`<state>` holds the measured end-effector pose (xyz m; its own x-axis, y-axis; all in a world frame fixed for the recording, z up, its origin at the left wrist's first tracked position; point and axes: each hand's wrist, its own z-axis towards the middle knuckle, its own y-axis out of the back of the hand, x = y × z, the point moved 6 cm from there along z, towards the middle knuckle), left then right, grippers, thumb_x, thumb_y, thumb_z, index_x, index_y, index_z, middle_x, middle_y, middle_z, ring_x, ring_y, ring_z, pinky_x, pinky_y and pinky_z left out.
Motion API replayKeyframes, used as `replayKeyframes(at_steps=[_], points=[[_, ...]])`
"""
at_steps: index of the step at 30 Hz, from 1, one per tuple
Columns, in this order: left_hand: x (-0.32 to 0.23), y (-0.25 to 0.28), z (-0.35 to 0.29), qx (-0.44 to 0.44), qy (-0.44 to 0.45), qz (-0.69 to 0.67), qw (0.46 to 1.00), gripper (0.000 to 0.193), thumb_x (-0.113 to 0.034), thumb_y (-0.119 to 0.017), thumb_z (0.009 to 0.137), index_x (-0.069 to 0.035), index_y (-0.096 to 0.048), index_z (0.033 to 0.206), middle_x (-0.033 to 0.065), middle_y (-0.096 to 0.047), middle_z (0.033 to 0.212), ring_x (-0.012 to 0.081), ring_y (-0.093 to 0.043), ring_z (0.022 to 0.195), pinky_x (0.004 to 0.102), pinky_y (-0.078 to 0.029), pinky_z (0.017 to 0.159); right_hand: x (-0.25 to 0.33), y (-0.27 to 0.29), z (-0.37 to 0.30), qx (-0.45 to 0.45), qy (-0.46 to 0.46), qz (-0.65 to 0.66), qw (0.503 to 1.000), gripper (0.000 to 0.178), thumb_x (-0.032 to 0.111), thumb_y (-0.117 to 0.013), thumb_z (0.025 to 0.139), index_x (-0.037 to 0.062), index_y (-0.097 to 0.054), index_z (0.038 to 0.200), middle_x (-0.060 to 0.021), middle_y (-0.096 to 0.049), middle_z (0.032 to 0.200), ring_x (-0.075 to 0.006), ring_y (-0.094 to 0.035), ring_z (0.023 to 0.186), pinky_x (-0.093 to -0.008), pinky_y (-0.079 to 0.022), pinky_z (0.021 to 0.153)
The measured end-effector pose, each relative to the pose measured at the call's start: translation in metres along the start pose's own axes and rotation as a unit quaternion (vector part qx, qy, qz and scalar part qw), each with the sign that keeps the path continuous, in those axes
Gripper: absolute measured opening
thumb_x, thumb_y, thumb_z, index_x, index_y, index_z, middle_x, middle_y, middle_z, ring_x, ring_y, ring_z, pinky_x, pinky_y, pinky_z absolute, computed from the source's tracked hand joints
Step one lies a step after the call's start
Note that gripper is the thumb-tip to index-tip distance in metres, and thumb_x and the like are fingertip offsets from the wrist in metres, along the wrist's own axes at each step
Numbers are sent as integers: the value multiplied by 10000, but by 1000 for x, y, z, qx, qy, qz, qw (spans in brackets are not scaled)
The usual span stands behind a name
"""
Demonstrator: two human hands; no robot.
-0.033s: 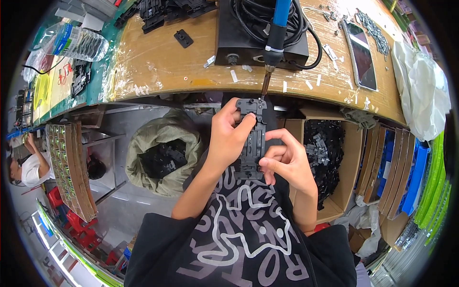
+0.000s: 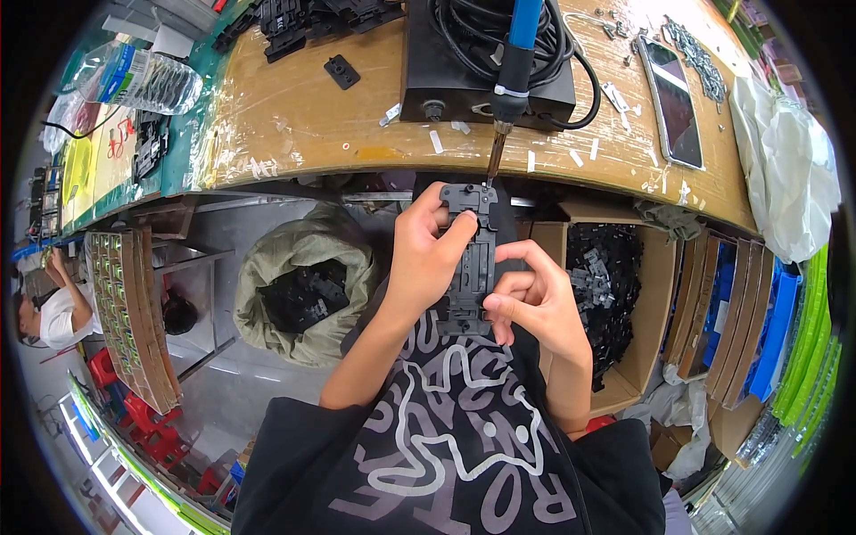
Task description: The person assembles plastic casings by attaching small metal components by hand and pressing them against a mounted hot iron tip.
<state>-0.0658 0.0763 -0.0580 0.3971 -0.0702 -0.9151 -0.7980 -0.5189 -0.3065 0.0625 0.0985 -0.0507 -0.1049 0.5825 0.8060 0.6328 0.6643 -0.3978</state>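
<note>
Nearest the camera, a person's dark printed shirt (image 2: 446, 437) fills the lower view. Above it, the left hand (image 2: 423, 254) and right hand (image 2: 535, 303) hold a long black plastic part (image 2: 471, 259) upright between them, fingers of both clenched on its sides: the left grips the upper half, the right pinches the lower end. The part's top edge touches the tip of a blue-handled soldering iron (image 2: 510, 80) hanging over the edge of the wooden table (image 2: 294, 116). To do this well, it seems wise to keep the part steady and the fingers clear of the hot tip. Farther off, a black box (image 2: 446, 71) and a phone (image 2: 673, 102) lie on the table.
</note>
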Motion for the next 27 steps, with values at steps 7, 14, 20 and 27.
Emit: replayKeyframes(at_steps=[7,14,20,27], points=[[-2,-2,0,-8,8,1,1000,129,-9,-476,778,23,-499,900,43,-581,743,38,-506,621,184,-411,527,3,0,-2,-3,24,15,1000,349,-11,-583,763,-12,-384,1050,-75,-548,594,-115,-515,436,-205,-378,362],[-3,-3,2,-4,6,20,1000,147,-5,-474,777,24,-503,918,39,-577,756,39,-498,627,184,-404,534,5,2,-2,-13,32,21,999,350,-25,-579,760,-22,-385,1051,-75,-545,593,-113,-514,440,-206,-379,363],[-3,-3,1,-9,-6,35,999,150,-1,-478,774,24,-498,921,35,-574,738,35,-488,612,180,-393,521,2,3,1,-12,25,21,999,344,-30,-574,759,-22,-389,1049,-75,-543,591,-113,-511,441,-207,-379,366],[-5,-2,6,-20,-22,72,997,152,-9,-492,760,25,-489,908,30,-560,656,30,-460,566,190,-367,482,0,5,6,-11,28,23,999,342,-24,-575,761,-22,-391,1050,-69,-536,586,-111,-508,441,-203,-377,372]])
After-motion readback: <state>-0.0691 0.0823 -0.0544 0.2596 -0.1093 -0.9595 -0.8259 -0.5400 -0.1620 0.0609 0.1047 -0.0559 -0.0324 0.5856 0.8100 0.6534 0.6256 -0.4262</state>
